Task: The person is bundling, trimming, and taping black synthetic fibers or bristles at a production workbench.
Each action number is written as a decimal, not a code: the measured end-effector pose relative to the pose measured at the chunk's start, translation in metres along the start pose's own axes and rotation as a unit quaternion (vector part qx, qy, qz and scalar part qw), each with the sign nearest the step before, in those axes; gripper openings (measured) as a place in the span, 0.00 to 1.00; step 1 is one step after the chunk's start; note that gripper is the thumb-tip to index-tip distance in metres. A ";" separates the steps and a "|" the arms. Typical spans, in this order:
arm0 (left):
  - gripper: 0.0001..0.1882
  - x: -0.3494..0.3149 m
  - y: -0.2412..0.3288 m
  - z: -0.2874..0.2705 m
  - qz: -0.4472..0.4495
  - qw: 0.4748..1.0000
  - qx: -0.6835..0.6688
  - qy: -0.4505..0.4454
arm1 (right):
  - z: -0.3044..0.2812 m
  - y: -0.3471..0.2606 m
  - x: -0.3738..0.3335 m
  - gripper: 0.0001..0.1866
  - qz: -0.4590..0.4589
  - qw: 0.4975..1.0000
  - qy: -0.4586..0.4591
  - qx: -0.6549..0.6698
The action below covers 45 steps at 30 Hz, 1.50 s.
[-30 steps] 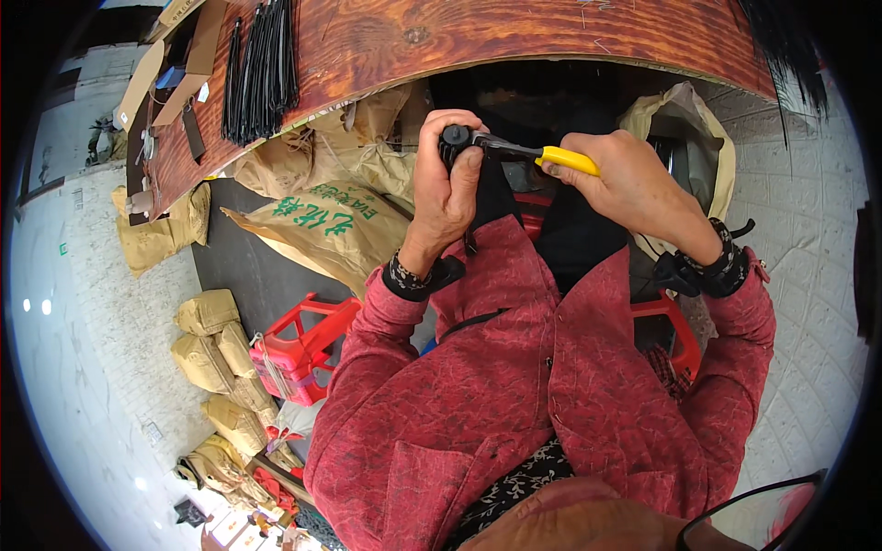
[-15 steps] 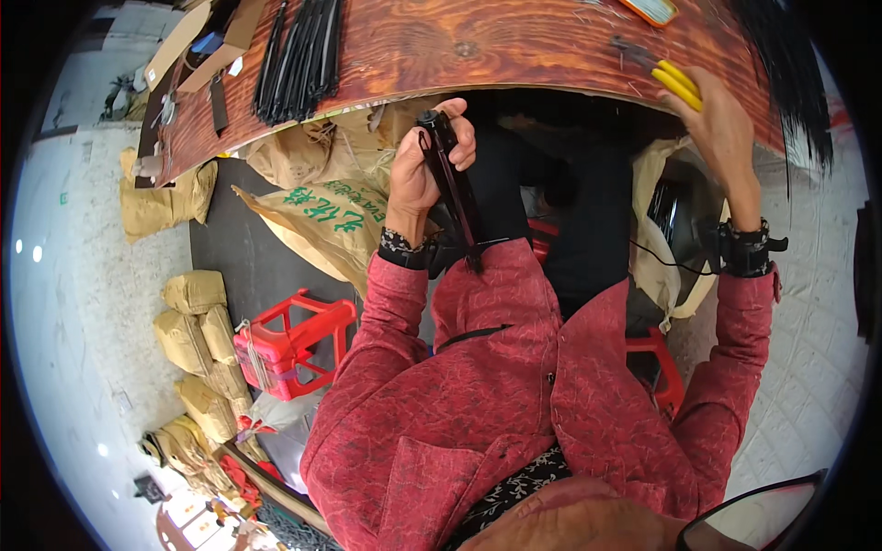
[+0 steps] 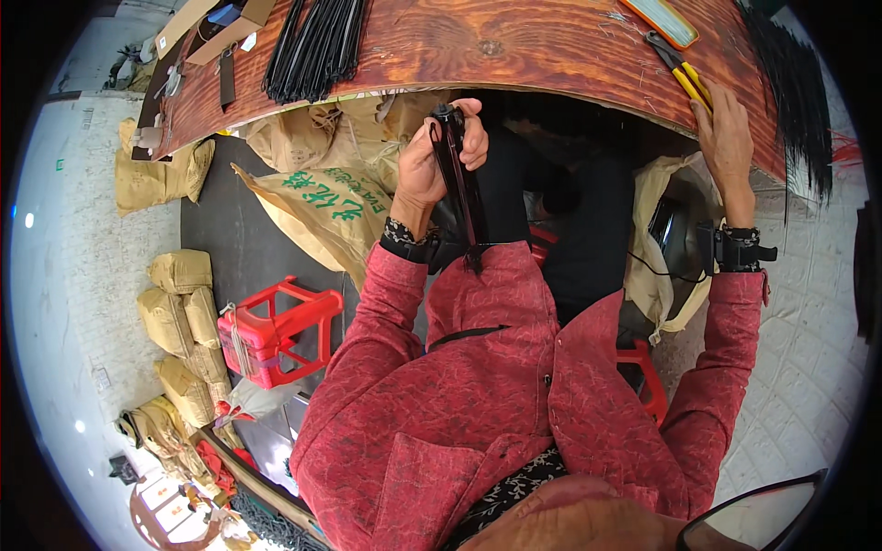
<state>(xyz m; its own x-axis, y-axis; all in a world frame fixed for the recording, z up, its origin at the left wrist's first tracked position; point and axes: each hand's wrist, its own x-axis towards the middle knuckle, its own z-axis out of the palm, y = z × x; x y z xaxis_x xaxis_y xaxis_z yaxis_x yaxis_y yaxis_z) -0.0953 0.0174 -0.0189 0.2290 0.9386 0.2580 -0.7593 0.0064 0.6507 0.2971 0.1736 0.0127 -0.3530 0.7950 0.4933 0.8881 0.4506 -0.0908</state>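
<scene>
Black strip bundle (image 3: 457, 174) clenched in left hand (image 3: 432, 161); right hand (image 3: 726, 138) spread beside yellow-handled pliers (image 3: 682, 69).

1. A tan woven sack (image 3: 331, 207) with green print lies on the floor under the worktop edge.
2. Plain tan filled sacks (image 3: 179, 321) are stacked along the left wall.
3. Flat cardboard boxes (image 3: 207, 23) sit at the worktop's far-left end.

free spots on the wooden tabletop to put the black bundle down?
Bare wood lies mid-table, between the black strip pile and the yellow-handled pliers. The left end is crowded with cardboard boxes; the right hand and black fibres fill the right edge.
</scene>
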 end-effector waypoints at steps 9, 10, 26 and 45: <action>0.27 -0.008 -0.015 0.002 0.006 0.999 0.032 0.000 | 0.002 -0.004 -0.019 0.20 0.005 1.000 0.013 0.014; 0.27 -0.011 -0.018 0.001 0.004 0.999 0.032 0.014 | 0.003 -0.005 -0.024 0.20 0.007 1.000 0.011 0.013; 0.12 -0.044 -0.011 -0.047 0.215 0.917 -0.301 0.147 | 0.054 -0.178 -0.160 0.25 -0.068 0.881 -0.163 0.439; 0.29 -0.134 -0.138 -0.038 -0.442 0.841 -0.137 0.281 | 0.058 -0.181 -0.138 0.13 0.042 0.724 -0.216 0.654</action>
<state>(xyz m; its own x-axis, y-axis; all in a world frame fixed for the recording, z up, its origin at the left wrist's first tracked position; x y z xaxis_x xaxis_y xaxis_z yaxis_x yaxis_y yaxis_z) -0.0442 -0.0962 -0.1703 0.5113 0.5404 -0.6682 -0.5736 0.7936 0.2029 0.1675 0.0061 -0.0891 -0.6236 0.7678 0.1470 -0.0269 0.1668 -0.9856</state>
